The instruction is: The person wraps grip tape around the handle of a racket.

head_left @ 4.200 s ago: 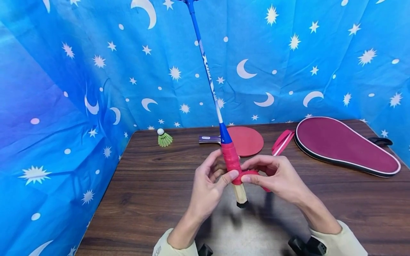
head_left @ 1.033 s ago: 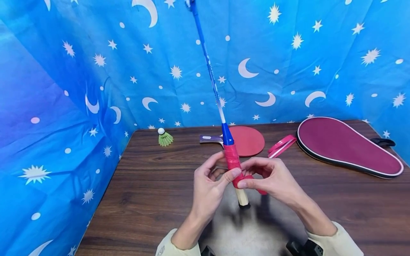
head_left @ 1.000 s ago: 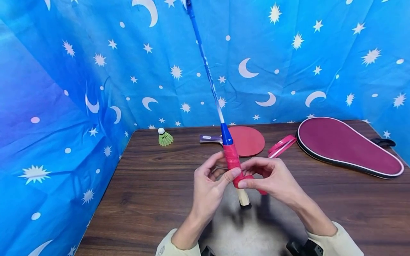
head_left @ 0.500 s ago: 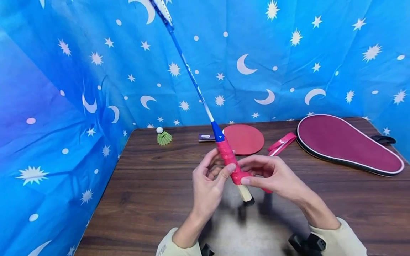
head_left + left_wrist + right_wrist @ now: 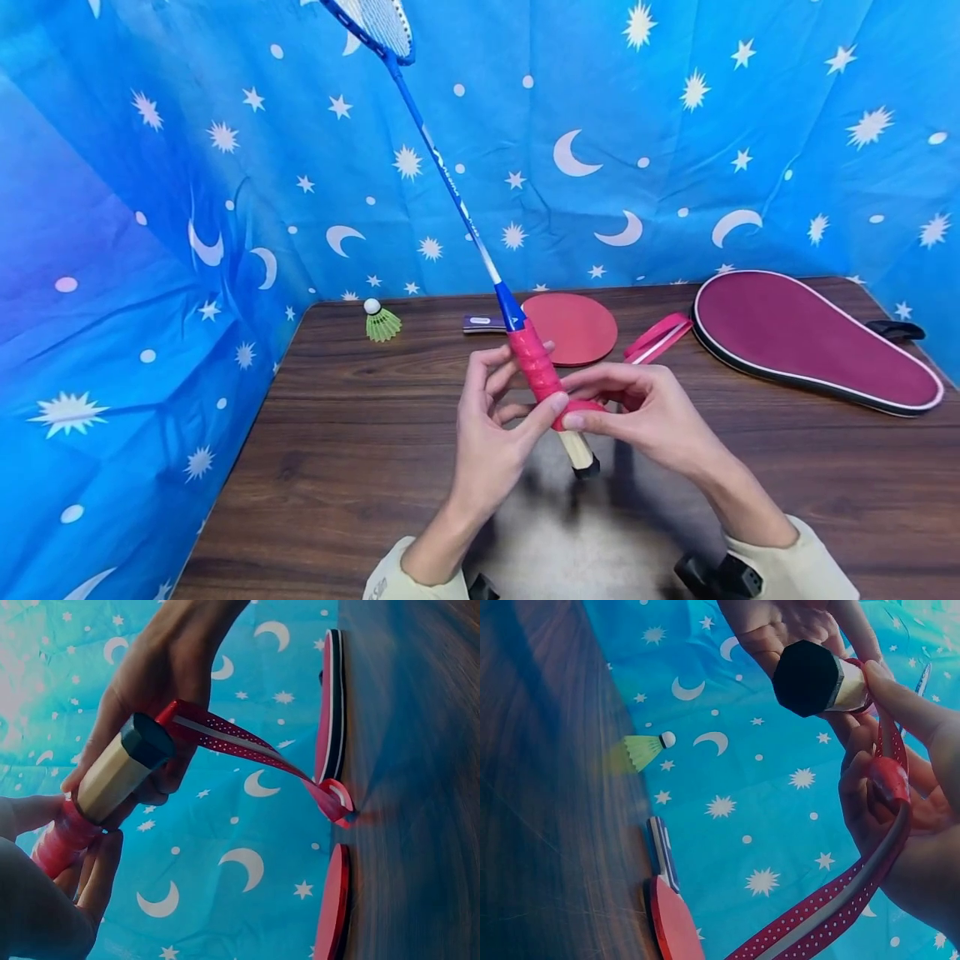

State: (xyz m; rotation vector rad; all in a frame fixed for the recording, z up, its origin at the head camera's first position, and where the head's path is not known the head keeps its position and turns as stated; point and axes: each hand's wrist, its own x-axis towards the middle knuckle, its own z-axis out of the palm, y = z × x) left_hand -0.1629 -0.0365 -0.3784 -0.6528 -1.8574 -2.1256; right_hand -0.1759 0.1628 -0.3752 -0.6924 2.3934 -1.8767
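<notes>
In the head view a blue badminton racket (image 5: 456, 193) is held up over the table, its head tilted to the upper left. My left hand (image 5: 487, 446) holds its handle between thumb and fingers. Red grip tape (image 5: 534, 364) covers the upper handle; below it show bare pale wood (image 5: 576, 450) and a black butt cap (image 5: 806, 678). My right hand (image 5: 663, 417) pinches the tape where it leaves the handle. From there the loose perforated strip (image 5: 232, 741), with a pale stripe along its middle, runs down to the table in the left wrist view.
A red table tennis bat (image 5: 573, 327) lies behind the hands, and a green shuttlecock (image 5: 382, 323) at the back left. A maroon bat case (image 5: 802, 337) lies at the right, beside the tape's loose end (image 5: 660, 337). A blue star-patterned cloth (image 5: 480, 142) hangs behind the table (image 5: 322, 500).
The racket has tilted further left, bringing part of its strung head into view. My left fingers have shifted on the handle. The right hand still pinches the tape in nearly the same place.
</notes>
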